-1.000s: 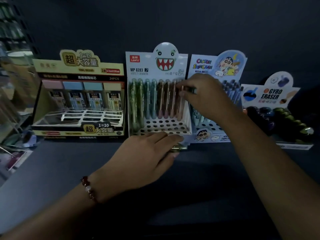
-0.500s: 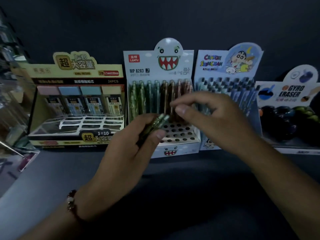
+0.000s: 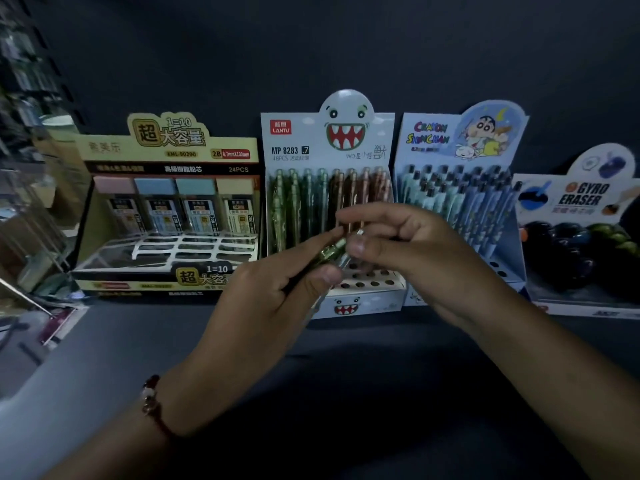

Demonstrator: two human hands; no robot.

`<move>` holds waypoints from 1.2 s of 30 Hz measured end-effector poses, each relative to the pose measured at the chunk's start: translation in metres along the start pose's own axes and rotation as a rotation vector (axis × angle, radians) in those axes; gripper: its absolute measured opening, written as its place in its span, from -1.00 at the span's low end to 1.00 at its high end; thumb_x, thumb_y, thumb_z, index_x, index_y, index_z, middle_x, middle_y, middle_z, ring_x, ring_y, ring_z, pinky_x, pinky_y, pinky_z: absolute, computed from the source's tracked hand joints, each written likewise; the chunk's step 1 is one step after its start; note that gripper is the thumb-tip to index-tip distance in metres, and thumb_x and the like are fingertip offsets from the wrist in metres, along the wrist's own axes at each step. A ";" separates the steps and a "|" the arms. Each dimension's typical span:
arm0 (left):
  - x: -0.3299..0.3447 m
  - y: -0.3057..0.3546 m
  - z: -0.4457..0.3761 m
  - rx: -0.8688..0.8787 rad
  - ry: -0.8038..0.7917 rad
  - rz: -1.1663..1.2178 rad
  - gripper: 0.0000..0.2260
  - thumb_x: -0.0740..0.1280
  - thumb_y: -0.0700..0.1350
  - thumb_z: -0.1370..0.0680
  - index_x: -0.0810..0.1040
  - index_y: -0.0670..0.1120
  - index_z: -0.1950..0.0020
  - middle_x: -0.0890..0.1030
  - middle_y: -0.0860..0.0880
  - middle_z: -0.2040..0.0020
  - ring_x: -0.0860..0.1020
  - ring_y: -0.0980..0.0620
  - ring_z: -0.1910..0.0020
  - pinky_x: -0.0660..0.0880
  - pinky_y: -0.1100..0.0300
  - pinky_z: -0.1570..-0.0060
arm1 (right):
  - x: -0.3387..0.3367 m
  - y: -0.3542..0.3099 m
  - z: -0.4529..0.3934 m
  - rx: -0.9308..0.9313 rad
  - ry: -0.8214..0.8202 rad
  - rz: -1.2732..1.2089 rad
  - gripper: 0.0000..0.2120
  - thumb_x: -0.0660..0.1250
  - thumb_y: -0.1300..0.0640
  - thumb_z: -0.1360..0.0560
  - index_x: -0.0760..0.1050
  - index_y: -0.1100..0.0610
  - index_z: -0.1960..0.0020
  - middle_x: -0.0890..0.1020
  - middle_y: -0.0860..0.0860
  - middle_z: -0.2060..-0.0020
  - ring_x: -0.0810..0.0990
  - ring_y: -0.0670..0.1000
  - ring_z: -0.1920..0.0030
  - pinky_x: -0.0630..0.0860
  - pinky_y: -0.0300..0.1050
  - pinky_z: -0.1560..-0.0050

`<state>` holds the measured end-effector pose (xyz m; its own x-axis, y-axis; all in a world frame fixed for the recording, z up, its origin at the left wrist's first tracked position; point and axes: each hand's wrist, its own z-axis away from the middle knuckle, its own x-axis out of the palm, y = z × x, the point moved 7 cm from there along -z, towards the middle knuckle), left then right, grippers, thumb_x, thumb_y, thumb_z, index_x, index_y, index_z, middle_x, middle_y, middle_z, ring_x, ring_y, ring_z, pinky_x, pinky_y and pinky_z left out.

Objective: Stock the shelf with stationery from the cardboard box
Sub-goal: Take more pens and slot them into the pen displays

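Head view: a second ago the left hand [image 3: 263, 306] lay by the white monster-face pencil display box [image 3: 332, 209] while the right hand [image 3: 426, 258] reached its back rows. Now both have met before it: the left grips a bunch of green translucent mechanical pencils [image 3: 329, 252], and the right pinches one by its tip, likely to slot it into an empty hole.

The box reads "LANTU", "MP 8283", "48PCS". Neighbouring boxes read "2B", "24PCS", "CRAYON SHINCHAN" and "GYRO ERASER".
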<state>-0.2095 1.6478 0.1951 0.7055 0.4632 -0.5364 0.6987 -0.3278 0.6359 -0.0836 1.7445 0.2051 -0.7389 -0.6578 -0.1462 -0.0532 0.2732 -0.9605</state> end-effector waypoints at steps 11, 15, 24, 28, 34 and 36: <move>0.022 0.009 0.014 0.134 -0.315 -0.136 -0.77 0.16 0.13 -0.62 0.48 0.15 -0.23 0.53 0.22 0.32 0.49 0.15 0.45 0.24 0.44 0.49 | -0.064 -0.017 -0.005 -0.169 0.432 -0.049 -0.86 0.39 0.22 -0.52 0.62 0.06 -0.04 0.70 0.11 0.12 0.65 -0.07 0.15 0.56 -0.22 0.22; 0.033 0.011 0.021 0.170 -0.438 -0.277 -0.87 0.12 0.19 -0.61 0.36 0.19 -0.05 0.48 0.16 0.35 0.48 0.16 0.38 0.26 0.36 0.47 | -0.054 -0.018 -0.008 -0.265 0.517 0.156 -0.86 0.42 0.16 -0.51 0.62 0.03 -0.06 0.69 0.10 0.15 0.68 0.01 0.07 0.63 -0.07 0.06; 0.031 0.013 0.022 0.227 -0.429 -0.343 -0.85 0.18 0.20 -0.61 0.43 0.17 -0.07 0.57 0.14 0.14 0.49 0.15 0.20 0.33 0.35 0.31 | -0.006 -0.040 -0.038 -0.387 0.359 0.299 -0.83 0.42 0.20 -0.53 0.60 0.06 -0.10 0.70 -0.05 0.02 0.67 -0.12 -0.04 0.58 -0.19 -0.11; 0.029 0.013 0.023 0.239 -0.421 -0.337 -0.85 0.21 0.17 -0.60 0.46 0.14 -0.06 0.59 0.14 0.16 0.47 0.16 0.21 0.28 0.43 0.33 | -0.002 -0.020 -0.049 -0.340 0.325 0.333 -0.81 0.41 0.17 -0.53 0.61 0.03 -0.14 0.69 -0.10 0.03 0.65 -0.16 -0.04 0.59 -0.12 -0.16; 0.030 0.010 0.022 0.240 -0.426 -0.320 -0.85 0.21 0.17 -0.60 0.47 0.13 -0.05 0.58 0.13 0.15 0.47 0.17 0.24 0.28 0.41 0.34 | -0.011 -0.015 -0.049 -0.344 0.333 0.299 -0.81 0.42 0.17 -0.53 0.61 0.00 -0.13 0.70 -0.06 0.02 0.66 -0.11 -0.05 0.60 -0.03 -0.15; 0.031 0.010 0.021 0.241 -0.429 -0.323 -0.84 0.20 0.18 -0.60 0.47 0.14 -0.06 0.58 0.13 0.14 0.47 0.17 0.21 0.28 0.43 0.33 | -0.011 -0.014 -0.047 -0.347 0.325 0.288 -0.81 0.42 0.18 -0.53 0.62 0.00 -0.12 0.71 -0.05 0.01 0.66 -0.10 -0.07 0.60 0.00 -0.15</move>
<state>-0.1786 1.6411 0.1731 0.4026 0.2122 -0.8904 0.8578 -0.4270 0.2861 -0.1065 1.7813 0.2310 -0.9227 -0.2867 -0.2575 0.0040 0.6611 -0.7503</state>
